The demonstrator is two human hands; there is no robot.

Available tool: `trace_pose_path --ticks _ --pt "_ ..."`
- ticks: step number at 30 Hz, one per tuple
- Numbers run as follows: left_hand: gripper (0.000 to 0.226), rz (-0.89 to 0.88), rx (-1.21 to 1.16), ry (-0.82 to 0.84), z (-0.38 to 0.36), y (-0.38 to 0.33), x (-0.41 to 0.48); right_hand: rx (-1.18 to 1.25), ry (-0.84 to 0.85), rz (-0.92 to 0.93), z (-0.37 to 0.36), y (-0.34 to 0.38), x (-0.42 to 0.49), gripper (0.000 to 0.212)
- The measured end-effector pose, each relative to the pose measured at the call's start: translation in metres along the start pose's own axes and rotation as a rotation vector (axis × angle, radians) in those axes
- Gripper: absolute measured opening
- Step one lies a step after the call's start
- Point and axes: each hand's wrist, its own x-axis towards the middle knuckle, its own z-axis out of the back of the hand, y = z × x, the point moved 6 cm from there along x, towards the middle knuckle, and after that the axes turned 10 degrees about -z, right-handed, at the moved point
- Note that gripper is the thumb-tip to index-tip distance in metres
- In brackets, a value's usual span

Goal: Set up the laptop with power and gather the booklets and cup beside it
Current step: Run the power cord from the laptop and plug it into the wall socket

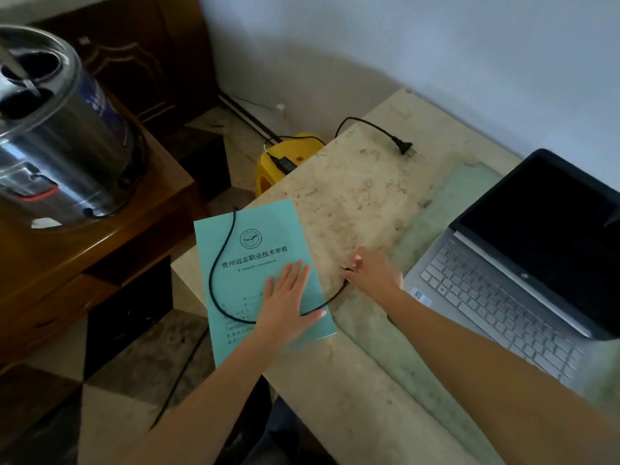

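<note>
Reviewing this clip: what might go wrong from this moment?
1. The cable loops over the booklet, which overhangs the table edge. If the right hand pulls the cable's tip toward the laptop, the booklet may slide off, though the left hand presses on it.
2. The power brick sits on the yellow stool; a tug may topple it.

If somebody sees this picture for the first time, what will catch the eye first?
The teal booklet at the left edge of the table, with the left hand flat on it and a black cable looped across it. The right hand pinches the cable's tip near the open, dark-screened laptop on the right.
</note>
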Motion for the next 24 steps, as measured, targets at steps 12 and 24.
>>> trace_pose_path --ticks 12,24 --pt "0.098 -0.092 -0.166 0.151 0.006 -0.031 0.021 0.483 -0.036 -0.118 0.003 -0.036 -0.013 0.012" --pt "0.101 -0.312 -0.160 0.355 -0.036 -0.155 0.001 1.449 -0.191 -0.429 0.035 -0.171 -0.074 0.013"
